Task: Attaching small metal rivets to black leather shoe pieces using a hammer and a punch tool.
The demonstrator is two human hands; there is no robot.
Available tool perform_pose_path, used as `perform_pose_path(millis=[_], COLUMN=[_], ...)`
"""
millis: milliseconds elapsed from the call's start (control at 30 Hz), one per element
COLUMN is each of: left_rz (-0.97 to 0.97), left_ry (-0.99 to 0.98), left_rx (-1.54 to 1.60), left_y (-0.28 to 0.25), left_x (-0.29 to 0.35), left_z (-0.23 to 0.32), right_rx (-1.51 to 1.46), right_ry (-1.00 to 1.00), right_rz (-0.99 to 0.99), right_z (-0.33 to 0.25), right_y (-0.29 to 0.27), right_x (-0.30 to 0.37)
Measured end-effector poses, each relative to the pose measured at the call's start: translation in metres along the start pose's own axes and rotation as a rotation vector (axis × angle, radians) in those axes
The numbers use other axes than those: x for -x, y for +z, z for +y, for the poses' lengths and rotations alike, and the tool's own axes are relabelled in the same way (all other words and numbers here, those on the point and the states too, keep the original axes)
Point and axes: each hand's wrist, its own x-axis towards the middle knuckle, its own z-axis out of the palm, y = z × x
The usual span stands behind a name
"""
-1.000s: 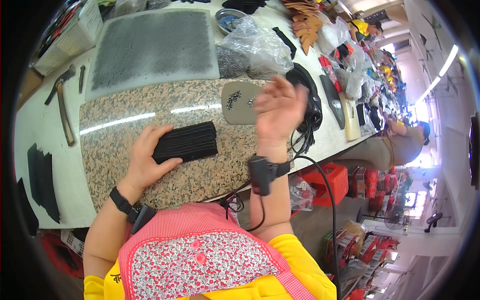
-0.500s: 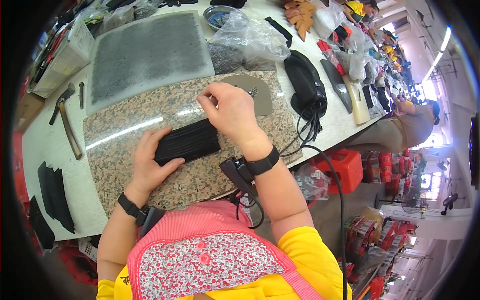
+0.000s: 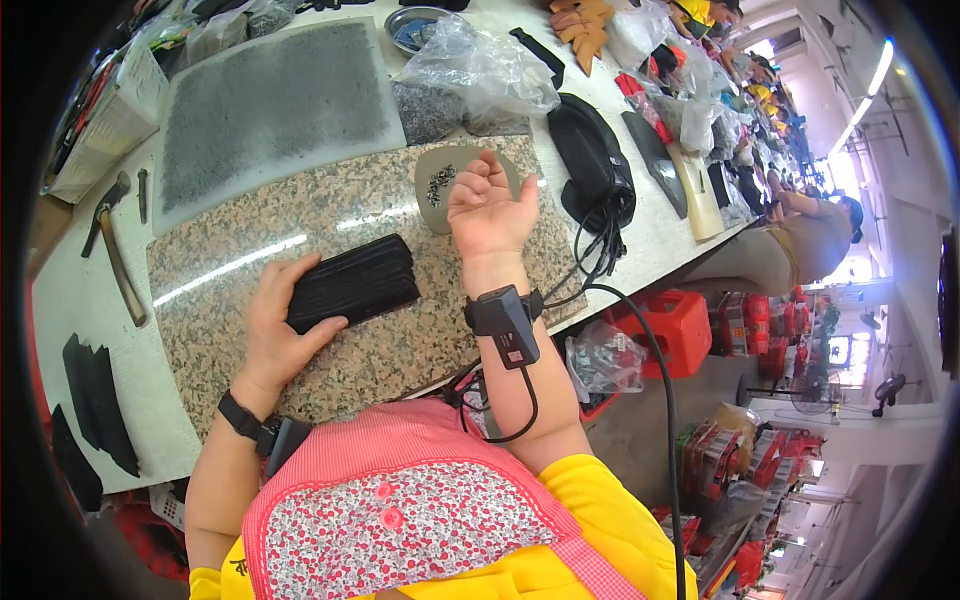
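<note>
A stack of black strips [image 3: 355, 285], perhaps leather or fabric, lies on a speckled stone slab [image 3: 340, 372]. My left hand [image 3: 282, 315] grips its left end, thumb on the near side and fingers along the far side. Palm up, my right hand [image 3: 492, 208] is over the right part of a rounded olive-brown pad [image 3: 432, 178]. Its fingers are loosely curled, the thumb stands apart, and the palm shows nothing in it. Small dark pieces [image 3: 440, 186], too small to name, are heaped on the pad beside those fingers.
A hammer [image 3: 118, 250] lies at the left, near black cut pieces [image 3: 100, 400]. Behind the slab are a grey-topped board [image 3: 280, 100], a clear plastic bag [image 3: 485, 65] and a metal bowl [image 3: 416, 30]. At the right sit a black pouch [image 3: 590, 160] and a red stool [image 3: 670, 330].
My right hand has left the right end of the stack, moved right and turned palm up beside the small pieces. My left hand still grips the stack. The whole view has shifted slightly.
</note>
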Motion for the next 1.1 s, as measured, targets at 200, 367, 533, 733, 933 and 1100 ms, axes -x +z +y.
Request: perform_pose_path(millis=[200,367,533,733,933,1100], left_rz=[0.031,0.019,-0.005,0.003,0.002,0.001], left_ry=[0.027,0.019,0.028,0.029,0.008,0.007], left_rx=[-0.01,-0.019,-0.029,-0.034,-0.062,-0.066], left_y=[-0.001,-0.004,-0.002,0.002,0.007,0.007], left_x=[-0.001,0.001,0.002,-0.002,0.0,0.002], left_z=[0.0,0.003,0.001,0.006,0.0,-0.001], right_rx=[-0.142,-0.168,-0.009,0.212,0.082,-0.029], right_ry=[-0.11,-0.161,0.067,0.843,0.84,0.815], right_rz=[-0.034,-0.008,0.082,0.04,-0.002,0.067], right_z=[-0.009,-0.009,0.012,0.108,0.124,0.125], right_y=[-0.003,-0.006,-0.001,-0.014,-0.033,-0.052], right_x=[0.005,0.012,0.032,0.123,0.136,0.136])
